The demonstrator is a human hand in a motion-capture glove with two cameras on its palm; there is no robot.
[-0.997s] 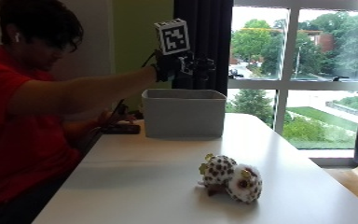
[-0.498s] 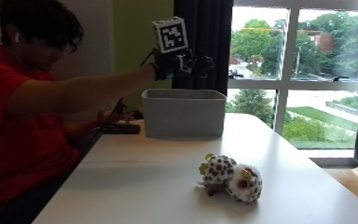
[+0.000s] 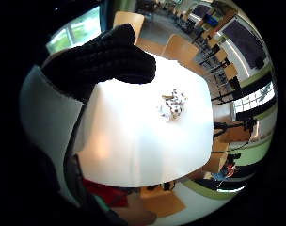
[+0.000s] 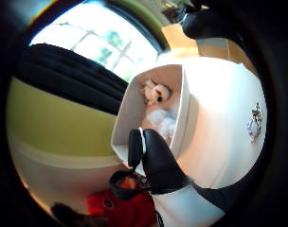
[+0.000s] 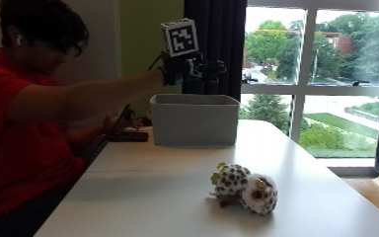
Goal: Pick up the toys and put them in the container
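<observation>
A white plush toy with dark spots (image 5: 244,187) lies on the white table (image 5: 143,197), toward its near end. The grey container (image 5: 195,121) stands at the far end. My gloved right hand (image 5: 188,69) hovers above the container's opening, fingers relaxed and holding nothing. The thumb side palm view looks down into the container (image 4: 130,111), where a pale plush toy (image 4: 155,92) and a white fluffy toy (image 4: 163,124) lie. The spotted toy (image 4: 254,124) shows on the table beyond. In the little finger side palm view, gloved fingers (image 3: 100,59) arch over the table and the spotted toy (image 3: 172,104).
A dark flat object (image 5: 129,136) lies left of the container, by the person's bare left hand (image 5: 114,123). Windows and a dark curtain (image 5: 215,29) stand behind the table. Chairs (image 3: 180,47) surround the table's far side.
</observation>
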